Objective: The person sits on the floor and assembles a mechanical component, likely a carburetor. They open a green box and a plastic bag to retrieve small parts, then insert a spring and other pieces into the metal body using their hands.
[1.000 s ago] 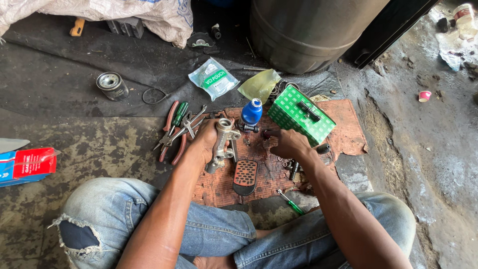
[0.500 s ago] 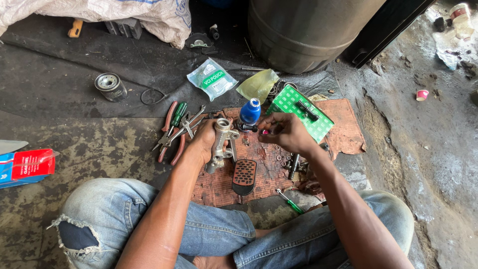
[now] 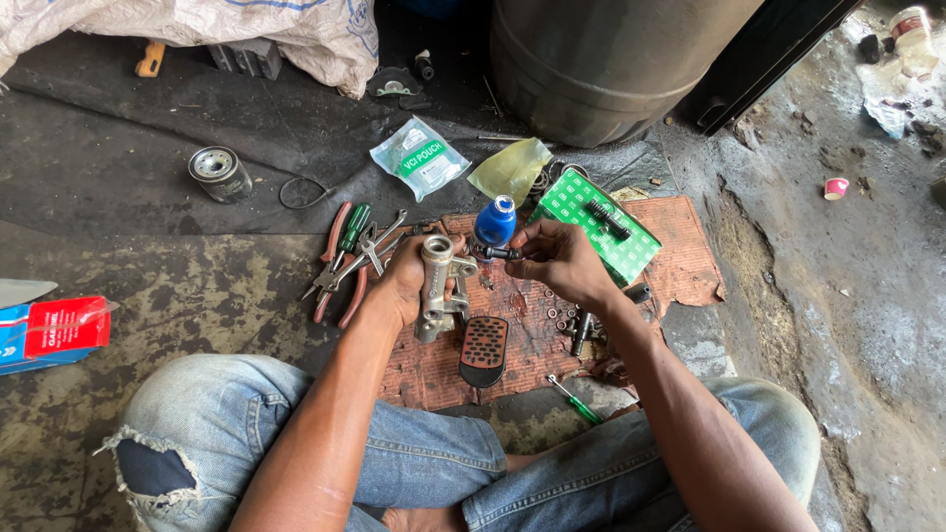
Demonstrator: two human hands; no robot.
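The left hand (image 3: 399,281) grips one dull grey metal cylinder (image 3: 434,286), upright above the mat's (image 3: 680,261) middle. The right hand (image 3: 557,258) pinches one small dark part (image 3: 498,252) beside its top.

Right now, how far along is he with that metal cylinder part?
Tools and parts are already laid out. In hand: left hand holds the grey metal cylinder body; right hand brings a small dark part to it. Left: loose small parts lie on the mat.
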